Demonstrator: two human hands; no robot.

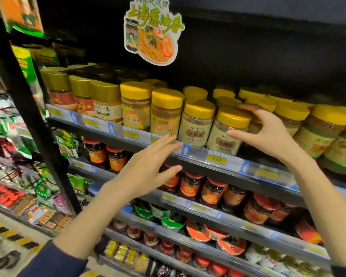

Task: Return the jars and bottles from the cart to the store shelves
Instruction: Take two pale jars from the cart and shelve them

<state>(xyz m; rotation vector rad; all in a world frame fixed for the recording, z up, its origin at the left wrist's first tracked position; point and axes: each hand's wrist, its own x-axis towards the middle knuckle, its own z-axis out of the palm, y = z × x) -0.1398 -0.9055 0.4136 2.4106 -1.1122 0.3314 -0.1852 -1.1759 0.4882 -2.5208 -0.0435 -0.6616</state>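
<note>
A pale sauce jar with a yellow lid (225,134) stands upright in the front row of the upper shelf (198,154). My right hand (268,130) curves round its right side, thumb on the front of the jar and fingers reaching behind the lid. My left hand (148,168) is held flat with straight fingers, its fingertips at the shelf's price rail just below a yellow-lidded jar with red characters (165,114); it holds nothing. More yellow-lidded jars (196,120) fill the row on both sides. No cart is in view.
Gold-lidded jars (106,100) stand at the shelf's left end. Red-labelled chilli sauce jars (190,184) fill the shelf below, with bowls and small jars lower down. A noodle advert sign (154,31) hangs above. A black upright post (30,108) separates hanging packets at left.
</note>
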